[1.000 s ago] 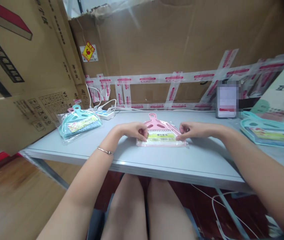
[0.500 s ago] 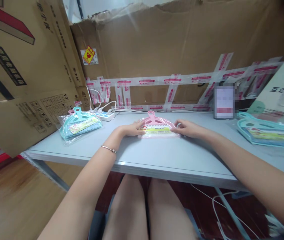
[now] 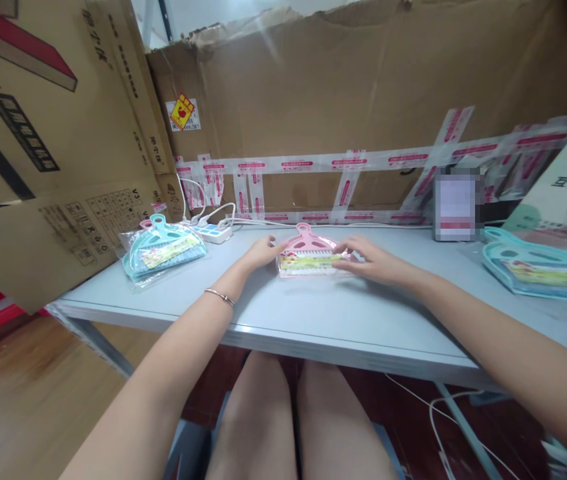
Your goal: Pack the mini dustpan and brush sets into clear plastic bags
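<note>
A pink dustpan-and-brush set in clear plastic with a yellow-green label lies flat on the table, handle pointing away from me. My left hand, a bracelet on its wrist, is at the pack's left edge with fingers stretched out and not wrapped round it. Over the pack's right end is my right hand, its fingers apart and covering that corner; whether the fingertips press on the plastic is hard to tell. Neither hand lifts the pack.
Wrapped turquoise dustpan sets lie at the left and right of the grey table. A power strip with white cables sits behind. A phone stands at the back right. Large cardboard boxes wall the back and left.
My left hand has drawn back slightly from the pack's left side, uncovering that edge. My right hand's fingers have spread and reach further over the right end. The pack has hardly moved.
</note>
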A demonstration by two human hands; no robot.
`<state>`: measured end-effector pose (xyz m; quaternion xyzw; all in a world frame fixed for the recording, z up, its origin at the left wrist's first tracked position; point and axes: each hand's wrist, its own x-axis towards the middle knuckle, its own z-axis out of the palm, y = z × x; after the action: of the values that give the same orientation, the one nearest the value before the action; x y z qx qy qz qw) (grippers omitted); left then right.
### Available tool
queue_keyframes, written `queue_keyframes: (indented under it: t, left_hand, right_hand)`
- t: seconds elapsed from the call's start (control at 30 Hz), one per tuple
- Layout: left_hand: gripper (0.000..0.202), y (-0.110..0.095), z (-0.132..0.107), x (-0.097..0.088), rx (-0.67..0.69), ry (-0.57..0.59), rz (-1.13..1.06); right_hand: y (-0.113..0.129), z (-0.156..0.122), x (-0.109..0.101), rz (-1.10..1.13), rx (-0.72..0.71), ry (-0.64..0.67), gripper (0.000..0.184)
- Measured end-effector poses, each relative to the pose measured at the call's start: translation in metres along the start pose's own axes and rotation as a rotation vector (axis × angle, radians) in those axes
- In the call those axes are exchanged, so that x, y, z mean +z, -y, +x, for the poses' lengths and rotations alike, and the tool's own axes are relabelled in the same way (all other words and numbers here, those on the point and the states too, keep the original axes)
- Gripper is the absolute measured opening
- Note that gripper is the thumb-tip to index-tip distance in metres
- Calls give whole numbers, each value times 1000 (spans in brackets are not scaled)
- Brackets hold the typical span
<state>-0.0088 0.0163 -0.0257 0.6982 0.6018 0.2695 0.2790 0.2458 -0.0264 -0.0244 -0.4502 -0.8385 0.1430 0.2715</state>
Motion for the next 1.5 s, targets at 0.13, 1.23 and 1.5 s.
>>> queue_keyframes:
  t: [0.13, 1.23, 1.5]
  left_hand:
    - [71, 2, 7, 6, -66, 3, -74]
    - [22, -16, 2, -7, 65, -119, -662]
    - [22, -18, 4, -19, 76, -290, -740]
  right_hand:
    - [22, -4, 0, 137, -115, 218, 40]
    - [8, 13, 14, 1172, 599, -213, 12]
    - [2, 12, 6, 1064, 659, -204, 8]
